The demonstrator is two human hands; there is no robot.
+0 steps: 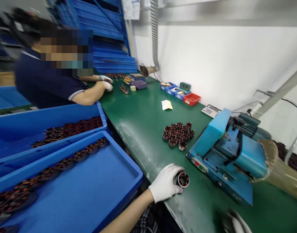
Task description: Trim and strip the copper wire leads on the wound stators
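Observation:
My left hand [165, 183], in a white glove, is closed around a motor stator [183, 180], a round metal ring with copper windings inside. The stator is at the front edge of the green table, its open face turned towards me. At the bottom right edge my right hand [239, 225] is cut off and smeared by motion. A dark shape beside its glove is too blurred to name, and its fingers cannot be made out. Beyond my left hand stands a cluster of several similar stators [179, 133] on the green table [138, 129].
A blue belt sander-like machine [226, 155] with red and green buttons stands at the right. At left, a blue tray [90, 187] holds a row of stators, beside a deeper blue bin [17, 126]. A co-worker [49, 77] sits beyond. Small bins [192, 99] and a calculator [211, 111] line the wall.

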